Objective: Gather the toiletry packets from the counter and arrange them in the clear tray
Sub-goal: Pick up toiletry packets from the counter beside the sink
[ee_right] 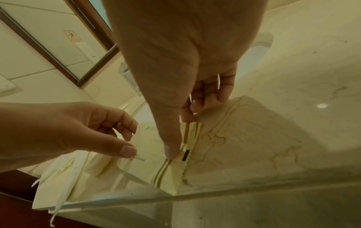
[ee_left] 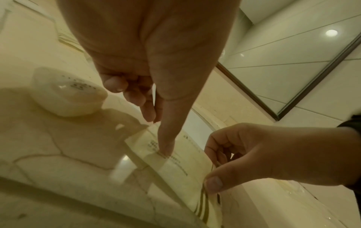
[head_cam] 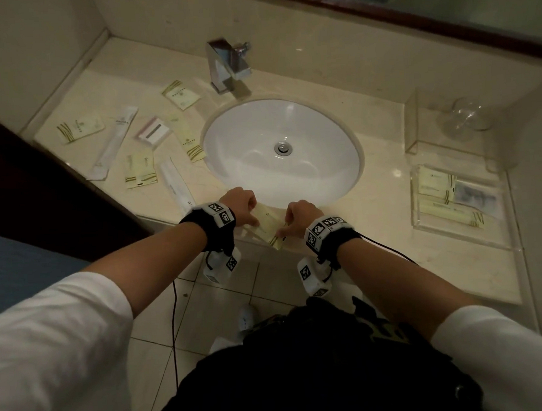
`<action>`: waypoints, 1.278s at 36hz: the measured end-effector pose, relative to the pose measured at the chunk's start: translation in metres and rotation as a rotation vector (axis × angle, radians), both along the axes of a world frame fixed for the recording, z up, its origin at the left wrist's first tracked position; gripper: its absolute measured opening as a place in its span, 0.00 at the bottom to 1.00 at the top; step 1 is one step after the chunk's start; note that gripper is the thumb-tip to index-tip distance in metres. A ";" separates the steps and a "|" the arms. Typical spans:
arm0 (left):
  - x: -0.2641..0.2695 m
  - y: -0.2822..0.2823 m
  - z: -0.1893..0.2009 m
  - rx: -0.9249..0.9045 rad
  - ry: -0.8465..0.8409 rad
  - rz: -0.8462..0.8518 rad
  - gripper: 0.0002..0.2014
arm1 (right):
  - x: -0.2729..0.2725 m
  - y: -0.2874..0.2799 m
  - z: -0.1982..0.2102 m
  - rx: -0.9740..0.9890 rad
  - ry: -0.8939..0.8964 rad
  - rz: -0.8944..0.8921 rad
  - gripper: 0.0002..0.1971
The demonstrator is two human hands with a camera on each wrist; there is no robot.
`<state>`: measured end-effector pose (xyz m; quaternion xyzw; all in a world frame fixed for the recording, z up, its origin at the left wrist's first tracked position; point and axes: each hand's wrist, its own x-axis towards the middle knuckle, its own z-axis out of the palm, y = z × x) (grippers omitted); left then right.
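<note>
A pale yellow toiletry packet (head_cam: 269,226) with gold stripes lies at the counter's front edge, before the sink. My left hand (head_cam: 248,216) holds its left part: the thumb (ee_left: 166,148) presses on the printed face, the fingers curl at the far edge. My right hand (head_cam: 291,224) pinches the striped end (ee_right: 166,171), thumb (ee_right: 171,151) near, fingers (ee_right: 187,117) far. The clear tray (head_cam: 460,239) sits at the right with a few packets (head_cam: 435,181) in it. Several loose packets (head_cam: 140,171) lie left of the sink.
The white sink (head_cam: 282,154) and chrome faucet (head_cam: 228,66) fill the middle of the counter. A clear box (head_cam: 416,125) with a glass (head_cam: 466,116) stands behind the tray. Long white sachets (head_cam: 117,141) lie among the loose packets. Tiled floor shows below the counter's edge.
</note>
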<state>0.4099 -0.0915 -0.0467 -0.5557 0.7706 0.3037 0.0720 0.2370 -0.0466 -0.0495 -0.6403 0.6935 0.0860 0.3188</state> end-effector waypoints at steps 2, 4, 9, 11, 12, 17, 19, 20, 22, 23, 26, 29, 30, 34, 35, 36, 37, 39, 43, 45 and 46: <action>-0.001 -0.001 -0.002 -0.008 -0.001 -0.013 0.24 | -0.001 0.000 -0.002 -0.012 -0.001 0.007 0.22; -0.002 -0.003 -0.002 -0.016 -0.009 -0.042 0.19 | -0.004 0.000 -0.004 -0.025 -0.001 0.000 0.19; -0.003 -0.009 0.004 -0.017 -0.003 -0.089 0.09 | -0.009 -0.002 -0.004 -0.010 -0.095 -0.028 0.13; -0.002 -0.013 0.006 -0.014 0.014 -0.090 0.08 | -0.012 -0.003 -0.003 -0.025 -0.147 -0.070 0.12; -0.002 -0.015 0.007 -0.014 0.027 -0.082 0.10 | -0.013 -0.004 -0.003 -0.038 -0.184 -0.105 0.12; -0.010 -0.025 0.020 -0.003 0.099 -0.016 0.14 | -0.030 -0.007 0.005 -0.133 -0.390 -0.308 0.16; -0.016 -0.028 0.024 0.007 0.124 0.004 0.12 | -0.040 -0.009 0.009 -0.162 -0.503 -0.427 0.16; -0.021 -0.030 0.025 0.011 0.142 0.016 0.13 | -0.045 -0.009 0.011 -0.172 -0.559 -0.477 0.15; -0.032 -0.032 0.027 0.033 0.189 0.063 0.16 | -0.057 -0.009 0.015 -0.187 -0.642 -0.550 0.14; -0.038 -0.033 0.028 0.053 0.218 0.099 0.17 | -0.063 -0.008 0.018 -0.191 -0.671 -0.582 0.14; -0.061 -0.033 0.030 0.115 0.300 0.179 0.17 | -0.084 -0.006 0.022 -0.206 -0.746 -0.659 0.10; -0.089 -0.032 0.035 0.164 0.367 0.214 0.15 | -0.109 -0.001 0.024 -0.230 -0.797 -0.736 0.09; -0.099 -0.032 0.037 0.174 0.380 0.217 0.14 | -0.117 0.001 0.025 -0.242 -0.810 -0.766 0.08; -0.140 -0.031 0.043 0.208 0.397 0.181 0.14 | -0.152 0.008 0.025 -0.287 -0.842 -0.881 0.07; -0.152 -0.030 0.044 0.215 0.401 0.171 0.14 | -0.163 0.011 0.025 -0.300 -0.849 -0.910 0.07; -0.164 -0.030 0.044 0.221 0.406 0.163 0.14 | -0.174 0.013 0.025 -0.315 -0.851 -0.936 0.06; -0.175 -0.029 0.045 0.226 0.413 0.158 0.14 | -0.183 0.016 0.025 -0.331 -0.850 -0.957 0.06; -0.197 -0.027 0.046 0.235 0.437 0.154 0.14 | -0.203 0.021 0.026 -0.362 -0.850 -0.995 0.06; -0.241 -0.022 0.046 0.251 0.499 0.169 0.12 | -0.243 0.031 0.028 -0.437 -0.837 -1.051 0.09; -0.263 -0.019 0.048 0.259 0.523 0.165 0.11 | -0.263 0.035 0.028 -0.475 -0.808 -1.071 0.10; -0.276 -0.017 0.048 0.266 0.533 0.164 0.10 | -0.274 0.038 0.029 -0.490 -0.797 -1.083 0.10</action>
